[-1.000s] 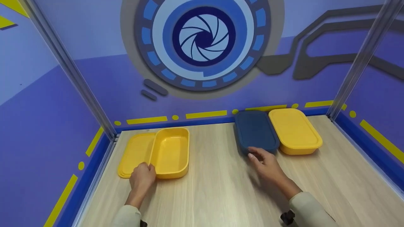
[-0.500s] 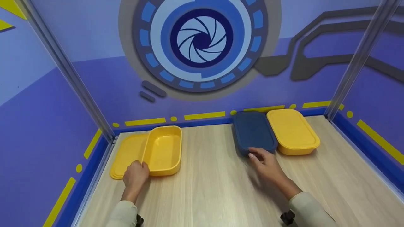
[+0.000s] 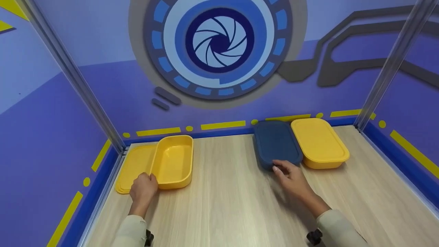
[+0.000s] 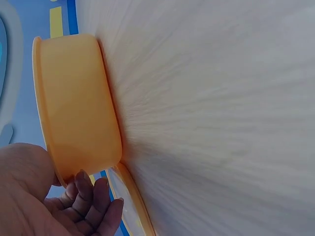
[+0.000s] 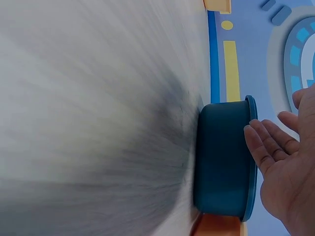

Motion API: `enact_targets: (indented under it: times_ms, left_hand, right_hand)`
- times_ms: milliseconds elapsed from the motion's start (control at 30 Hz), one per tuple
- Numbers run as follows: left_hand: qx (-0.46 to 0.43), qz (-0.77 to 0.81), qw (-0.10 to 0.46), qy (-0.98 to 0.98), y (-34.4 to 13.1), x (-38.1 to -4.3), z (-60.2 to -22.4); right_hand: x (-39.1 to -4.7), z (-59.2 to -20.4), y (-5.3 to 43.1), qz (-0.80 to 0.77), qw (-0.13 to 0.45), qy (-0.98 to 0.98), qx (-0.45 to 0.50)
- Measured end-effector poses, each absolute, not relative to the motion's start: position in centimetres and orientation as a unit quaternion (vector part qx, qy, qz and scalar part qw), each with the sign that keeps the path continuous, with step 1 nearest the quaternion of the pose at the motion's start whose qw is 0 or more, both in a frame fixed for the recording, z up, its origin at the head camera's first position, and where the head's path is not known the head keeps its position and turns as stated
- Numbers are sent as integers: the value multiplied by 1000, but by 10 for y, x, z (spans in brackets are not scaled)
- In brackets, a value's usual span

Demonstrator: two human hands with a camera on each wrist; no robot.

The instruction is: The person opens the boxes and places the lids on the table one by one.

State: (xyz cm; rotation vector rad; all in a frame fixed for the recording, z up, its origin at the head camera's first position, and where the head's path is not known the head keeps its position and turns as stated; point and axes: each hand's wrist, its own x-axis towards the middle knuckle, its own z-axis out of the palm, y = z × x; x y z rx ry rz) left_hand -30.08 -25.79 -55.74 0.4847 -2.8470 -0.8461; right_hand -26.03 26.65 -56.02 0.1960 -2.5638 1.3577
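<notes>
My left hand (image 3: 143, 188) grips the near left corner of an open yellow food container (image 3: 174, 184) at its rim. In the left wrist view, the thumb lies over the rim and the curled fingers sit beside the wall of the container (image 4: 78, 103). Against its left side lies a flat yellow lid (image 3: 135, 164). My right hand (image 3: 291, 180) is at the front edge of a dark blue lidded container (image 3: 278, 142). In the right wrist view, loosely bent fingertips rest at the lid edge of that blue container (image 5: 224, 157), not curled round it.
A second yellow container (image 3: 320, 140), with its lid on, stands close along the blue one's right side. All stand on a pale wooden table (image 3: 229, 192). A printed blue wall (image 3: 223, 109) rises behind, and a side wall (image 3: 68, 144) bounds the left.
The open yellow container has slid left and slightly back with my left hand, and the yellow lid has shifted left with it. My right hand has hardly moved.
</notes>
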Motion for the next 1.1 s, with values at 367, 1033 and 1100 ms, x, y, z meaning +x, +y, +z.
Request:
enact_targets:
  times_ms: [367,1033,1100]
  left_hand:
    - [166,-256,58,-951,-251,-296,-549]
    - [2,-320,102,-942,-154,-255,-527]
    - [-14,-346,84,-934,-150,-252,-528]
  right_hand:
    - [-262,-561,270,470,158,-866,67]
    - [-265,-555,277,415,164,-889,-103]
    - [-265,-555,279,422,157,-884,-129]
